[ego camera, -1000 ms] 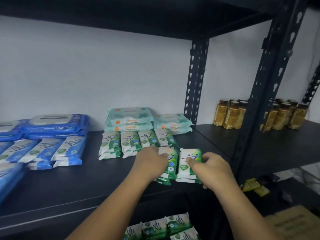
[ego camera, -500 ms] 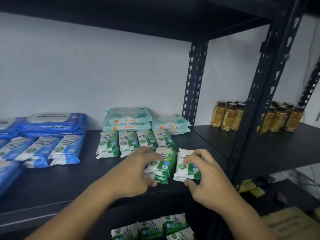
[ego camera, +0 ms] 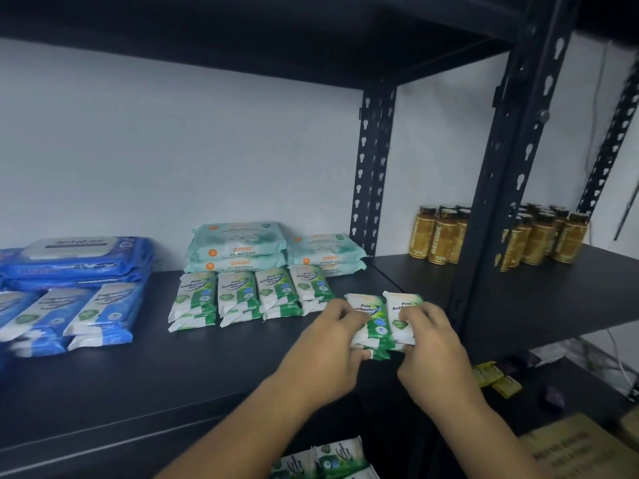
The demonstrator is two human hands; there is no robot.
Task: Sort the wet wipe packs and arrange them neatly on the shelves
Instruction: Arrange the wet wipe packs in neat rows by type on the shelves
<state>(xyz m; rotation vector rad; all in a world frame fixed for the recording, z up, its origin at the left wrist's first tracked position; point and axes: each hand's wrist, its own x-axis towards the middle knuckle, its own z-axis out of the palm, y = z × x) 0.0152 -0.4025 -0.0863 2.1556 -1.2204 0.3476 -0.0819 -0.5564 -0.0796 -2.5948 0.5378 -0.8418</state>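
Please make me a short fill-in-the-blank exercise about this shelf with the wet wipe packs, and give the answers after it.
1. The left hand and the right hand grip small green packs labelled "Pine ____ Wipes".
2. These packs are to the ____ of the row of green stacks.
3. That row has ____ stacks.
4. The large blue packs lie on the ____ side of the shelf.
Missing words: Antibacterial; right; four; left.

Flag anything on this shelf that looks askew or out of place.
The green pine wipe packs in the left hand and right hand sit forward and right of the green row, out of line with it. Nothing looks spilled or damaged.
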